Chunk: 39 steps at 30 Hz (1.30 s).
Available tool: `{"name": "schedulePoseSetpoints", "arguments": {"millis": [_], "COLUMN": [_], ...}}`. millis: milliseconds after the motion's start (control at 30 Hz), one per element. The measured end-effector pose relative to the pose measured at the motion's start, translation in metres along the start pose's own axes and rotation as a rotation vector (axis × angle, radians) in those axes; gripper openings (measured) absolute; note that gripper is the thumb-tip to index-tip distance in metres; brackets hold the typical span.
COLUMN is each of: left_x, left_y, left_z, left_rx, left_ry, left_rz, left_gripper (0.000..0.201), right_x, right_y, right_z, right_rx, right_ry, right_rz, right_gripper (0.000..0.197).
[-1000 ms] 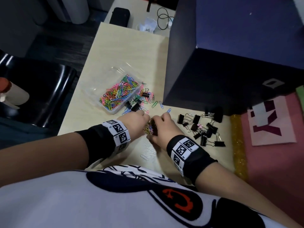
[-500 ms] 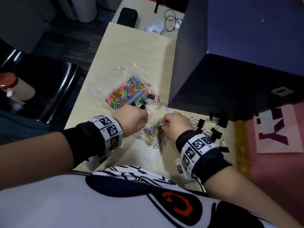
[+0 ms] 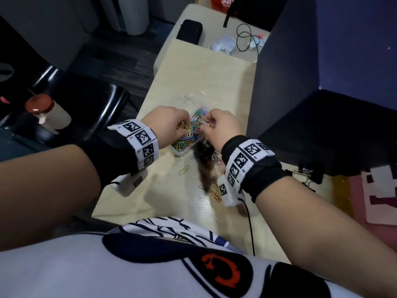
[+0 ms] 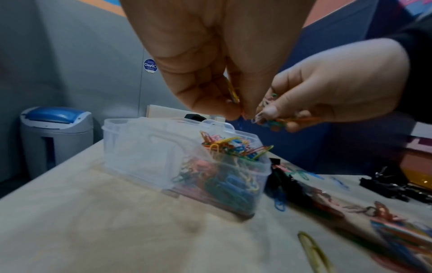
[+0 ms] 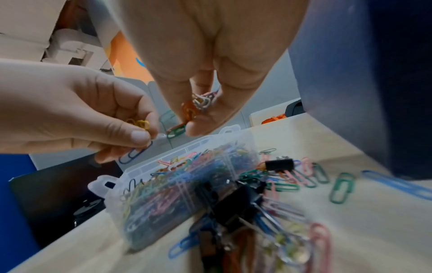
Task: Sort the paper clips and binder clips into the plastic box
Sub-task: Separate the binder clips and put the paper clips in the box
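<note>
A clear plastic box (image 3: 180,153) (image 4: 145,147) (image 5: 140,186), one section full of coloured paper clips (image 3: 191,134), sits on the pale table. Both hands hover just above it. My left hand (image 3: 171,123) (image 4: 233,109) (image 5: 140,133) pinches a few paper clips, yellow and blue among them. My right hand (image 3: 217,127) (image 5: 196,118) (image 4: 275,118) pinches a bunch of mixed-colour paper clips. Loose paper clips (image 5: 304,175) (image 3: 214,186) and black binder clips (image 5: 236,205) lie beside the box; more binder clips (image 3: 309,175) (image 4: 392,186) lie to the right.
A tall dark blue box (image 3: 322,82) stands right of the plastic box. A single yellow paper clip (image 3: 183,170) lies near the table's left side. A black chair (image 3: 86,100) with a bottle (image 3: 47,112) is left of the table. A cable and a black case (image 3: 190,31) lie at the far end.
Both hands have lifted from the loose pile on the table and moved forward over the plastic box, each carrying paper clips.
</note>
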State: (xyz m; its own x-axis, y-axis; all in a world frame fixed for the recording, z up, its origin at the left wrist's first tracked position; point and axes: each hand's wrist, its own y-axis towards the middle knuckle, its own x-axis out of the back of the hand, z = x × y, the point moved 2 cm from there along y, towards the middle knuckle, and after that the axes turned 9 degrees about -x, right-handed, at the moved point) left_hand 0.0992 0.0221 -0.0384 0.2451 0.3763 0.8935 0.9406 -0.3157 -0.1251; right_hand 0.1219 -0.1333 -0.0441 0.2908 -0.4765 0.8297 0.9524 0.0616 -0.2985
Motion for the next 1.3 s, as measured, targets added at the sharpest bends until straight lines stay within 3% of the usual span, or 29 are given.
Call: {"name": "schedulePoseSetpoints", "arguments": {"millis": [100,200,300,400,500,600,733,867,1000,1167,1300], "left_x": [-0.003,-0.006,-0.01,-0.018,-0.033,-0.052,-0.068,-0.072,-0.075,-0.078,-0.079], "left_y": [0.002,0.0,-0.007,-0.018,-0.025,-0.029,-0.033,-0.034,-0.038,-0.049,-0.05], "left_z": [0.006,0.008,0.003,-0.009,-0.025,-0.036,-0.037,-0.033,-0.029,-0.018,-0.012], "left_rx": [0.028,0.015,-0.057,-0.172,-0.279,-0.338,-0.322,-0.338,-0.341,-0.433,-0.452], "left_ry": [-0.032,-0.017,0.026,0.052,0.104,0.238,0.365,0.382,0.392,0.432,0.417], "left_rz": [0.018,0.062,0.083,0.106,0.258,0.394,0.509,0.503,0.523,0.524,0.495], "left_gripper": [0.028,0.032,0.032,0.027,0.027,0.033,0.039,0.038,0.031,0.035,0.037], "right_x": [-0.003,-0.002,0.005,0.004,-0.008,-0.019,-0.027,-0.026,-0.034,-0.036,-0.03], "right_y": [0.008,0.006,-0.004,-0.022,-0.041,-0.055,-0.069,-0.064,-0.061,-0.064,-0.053], "right_z": [0.008,-0.001,-0.025,-0.049,-0.063,-0.071,-0.075,-0.073,-0.065,-0.065,-0.053], "right_rx": [-0.045,-0.106,-0.194,-0.295,-0.233,-0.175,-0.188,-0.146,-0.022,-0.047,-0.049], "right_ry": [0.086,0.019,-0.075,-0.222,-0.303,-0.357,-0.389,-0.393,-0.358,-0.498,-0.387], "right_rz": [0.015,0.015,-0.017,0.083,0.206,0.208,0.208,0.183,0.188,0.168,0.063], "right_gripper": [0.032,0.035,0.03,0.041,0.056,0.066,0.054,0.042,0.051,0.035,0.028]}}
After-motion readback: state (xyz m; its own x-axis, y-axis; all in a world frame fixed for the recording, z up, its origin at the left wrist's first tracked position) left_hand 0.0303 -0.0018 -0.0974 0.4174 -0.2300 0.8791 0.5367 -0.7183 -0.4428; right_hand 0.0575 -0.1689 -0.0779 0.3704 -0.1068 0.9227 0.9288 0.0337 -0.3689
